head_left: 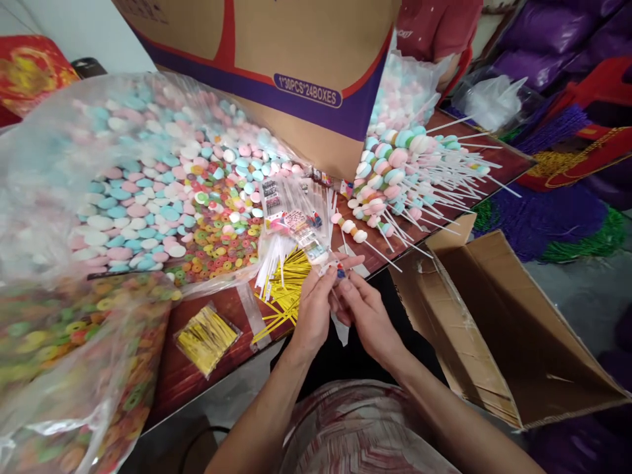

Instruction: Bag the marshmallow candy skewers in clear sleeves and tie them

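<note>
My left hand (311, 306) and my right hand (368, 313) meet at the table's front edge, both pinching a small clear cellophane bag (332, 268) with a printed top. Just beyond them lies a stack of the same clear printed bags (296, 220). Gold twist ties (289, 283) are spread loosely beside my left hand. One candy skewer (351, 227) lies apart, close to my fingers. Behind it is a heap of pastel marshmallow skewers (399, 174) with white sticks pointing right.
A big plastic bag of pastel candy discs (143, 171) and ring candies (217, 243) fills the left. A packet of gold ties (206, 337) lies near the edge. A large printed carton (296, 59) stands behind, an open cardboard box (503, 329) sits right. A person in red (434, 26) is beyond.
</note>
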The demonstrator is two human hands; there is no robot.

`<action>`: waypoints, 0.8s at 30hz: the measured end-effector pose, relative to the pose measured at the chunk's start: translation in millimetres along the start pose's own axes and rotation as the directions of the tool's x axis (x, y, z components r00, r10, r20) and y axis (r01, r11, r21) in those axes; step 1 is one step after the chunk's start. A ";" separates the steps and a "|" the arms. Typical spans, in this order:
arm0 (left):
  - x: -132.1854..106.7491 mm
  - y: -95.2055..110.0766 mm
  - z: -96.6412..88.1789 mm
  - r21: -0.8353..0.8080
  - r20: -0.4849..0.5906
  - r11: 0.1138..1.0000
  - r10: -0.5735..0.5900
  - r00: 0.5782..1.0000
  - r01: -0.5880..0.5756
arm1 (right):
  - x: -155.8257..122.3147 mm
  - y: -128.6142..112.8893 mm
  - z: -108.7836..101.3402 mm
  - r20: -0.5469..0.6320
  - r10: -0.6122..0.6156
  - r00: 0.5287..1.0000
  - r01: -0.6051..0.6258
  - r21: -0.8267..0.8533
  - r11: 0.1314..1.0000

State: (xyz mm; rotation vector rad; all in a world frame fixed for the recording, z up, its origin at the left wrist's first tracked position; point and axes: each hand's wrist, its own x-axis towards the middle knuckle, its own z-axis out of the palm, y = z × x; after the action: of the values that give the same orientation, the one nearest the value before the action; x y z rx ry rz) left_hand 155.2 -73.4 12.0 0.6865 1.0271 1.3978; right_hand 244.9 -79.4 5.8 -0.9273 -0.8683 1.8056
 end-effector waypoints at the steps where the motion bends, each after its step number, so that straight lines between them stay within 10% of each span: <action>1: -1.0 0.4 -0.2 0.009 0.015 1.000 0.027 1.000 -0.027 | -0.2 -3.0 -0.9 0.000 0.010 1.000 -0.010 0.018 1.000; 8: -11.4 7.6 -3.1 -0.258 0.143 0.959 -0.082 0.986 0.117 | -4.9 -16.0 0.9 0.086 0.177 0.980 -0.191 0.194 0.962; 12: -16.7 25.1 -19.2 -0.319 -0.039 0.948 -0.022 0.999 0.008 | 0.3 -11.0 5.4 0.230 0.137 0.963 -0.081 -0.237 0.968; 14: -16.9 39.7 -34.1 -0.338 -0.166 0.936 0.044 0.985 -0.099 | 6.6 -8.4 6.5 0.280 0.004 0.960 0.166 -0.581 0.797; 17: -15.2 59.8 -59.4 -0.297 -0.289 0.938 0.092 0.953 -0.180 | 18.1 -6.3 9.9 0.342 -0.190 0.920 0.387 -0.867 0.314; 20: -13.2 67.1 -76.7 -0.257 -0.318 0.950 0.093 0.944 -0.180 | 29.9 -4.5 16.6 0.413 -0.171 0.895 0.413 -0.910 -0.035; 24: -10.6 59.8 -81.3 -0.253 -0.341 0.951 0.083 0.936 -0.177 | 41.9 1.1 20.8 0.516 -0.081 0.853 0.479 -0.835 -0.269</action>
State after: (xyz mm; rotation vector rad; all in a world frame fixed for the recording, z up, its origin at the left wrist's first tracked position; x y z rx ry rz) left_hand 57.5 -92.4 31.4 0.3219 1.0232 1.7764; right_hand 213.5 -44.8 4.9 -1.1316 -2.6791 0.3126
